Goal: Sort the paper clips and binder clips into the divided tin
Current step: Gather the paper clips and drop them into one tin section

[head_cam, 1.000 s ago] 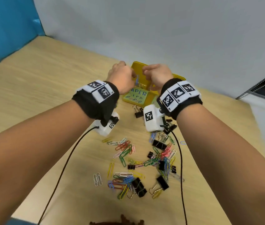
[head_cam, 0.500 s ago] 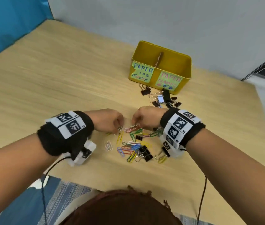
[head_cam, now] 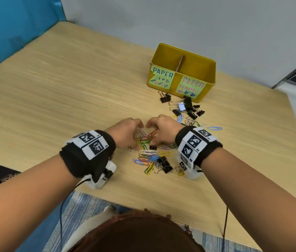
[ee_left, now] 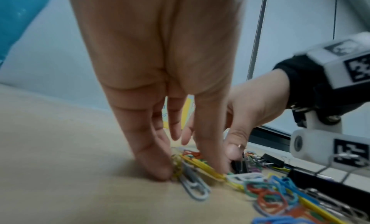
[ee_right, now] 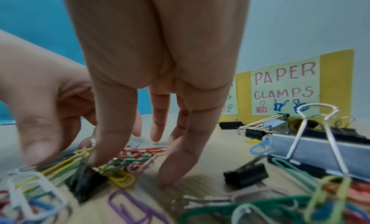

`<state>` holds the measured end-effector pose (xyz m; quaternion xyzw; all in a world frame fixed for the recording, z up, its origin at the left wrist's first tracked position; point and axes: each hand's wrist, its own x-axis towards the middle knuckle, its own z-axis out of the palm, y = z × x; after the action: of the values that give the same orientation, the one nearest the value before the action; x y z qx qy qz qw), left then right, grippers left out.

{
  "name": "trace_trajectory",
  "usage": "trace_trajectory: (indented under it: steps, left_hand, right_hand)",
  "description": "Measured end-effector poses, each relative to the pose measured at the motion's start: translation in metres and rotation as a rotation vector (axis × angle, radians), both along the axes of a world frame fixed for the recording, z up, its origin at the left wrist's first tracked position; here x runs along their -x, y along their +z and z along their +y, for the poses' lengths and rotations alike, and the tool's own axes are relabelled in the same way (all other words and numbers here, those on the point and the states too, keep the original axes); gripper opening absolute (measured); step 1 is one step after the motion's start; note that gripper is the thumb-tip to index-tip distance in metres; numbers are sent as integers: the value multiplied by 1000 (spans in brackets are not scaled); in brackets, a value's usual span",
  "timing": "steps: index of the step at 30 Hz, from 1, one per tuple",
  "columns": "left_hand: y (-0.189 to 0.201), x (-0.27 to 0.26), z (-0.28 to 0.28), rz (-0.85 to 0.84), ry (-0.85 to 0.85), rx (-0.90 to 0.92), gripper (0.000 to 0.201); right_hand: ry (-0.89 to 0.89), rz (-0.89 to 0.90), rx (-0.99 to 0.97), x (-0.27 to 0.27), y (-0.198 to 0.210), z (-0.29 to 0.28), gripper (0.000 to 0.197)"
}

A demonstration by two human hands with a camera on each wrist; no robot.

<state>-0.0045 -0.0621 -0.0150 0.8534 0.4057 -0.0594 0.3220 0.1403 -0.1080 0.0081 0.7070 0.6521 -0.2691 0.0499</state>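
Note:
Loose coloured paper clips (head_cam: pixel 148 157) lie in a heap on the wooden table, with black binder clips (head_cam: pixel 164 163) mixed in. My left hand (head_cam: pixel 131 132) reaches down onto the heap's far end and pinches a bunch of yellow and green clips (ee_left: pixel 197 164) between thumb and finger. Facing it, my right hand (head_cam: pixel 161 131) has straight, spread fingers (ee_right: pixel 176 164) with tips on the table around red clips (ee_right: pixel 144 150). The yellow divided tin (head_cam: pixel 183 51) stands beyond, labelled PAPER CLIPS on the left and PAPER CLAMPS on the right. What lies inside it is hidden.
More binder clips (head_cam: pixel 188 107) lie right in front of the tin. A lone blue paper clip (head_cam: pixel 214 128) sits to the right. The table's near edge (head_cam: pixel 161 213) is close to my body, and cables hang from both wrists. A grey wall stands behind the tin.
A second ago both hands were up at the tin. They came back to the heap, and since half a second ago their fingers have closed in on the clips.

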Motion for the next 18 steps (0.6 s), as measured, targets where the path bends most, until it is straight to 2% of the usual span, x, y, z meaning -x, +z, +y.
trace_trajectory:
  steps: [2, 3, 8, 14, 16, 18]
  left_hand:
    - [-1, 0, -5, 44, -1, 12, 78]
    - [-2, -2, -8, 62, -2, -11, 76]
    - [-4, -12, 0, 39, 23, -62, 35]
    - [-2, -15, 21, 18, -80, -62, 19]
    - [-4, -15, 31, -10, -81, -17, 16]
    - [-5, -15, 40, 11, -114, 24, 15]
  right_hand:
    - [-2, -2, -15, -1, -3, -2, 64]
    - [9, -7, -36, 0, -4, -2, 61]
    - [44, 13, -68, 4, -6, 5, 32]
    - [52, 35, -40, -11, -4, 11, 25]
    - [-9, 96, 0, -21, -6, 13, 23]
    - [-145, 202, 71, -32, -9, 16, 20]
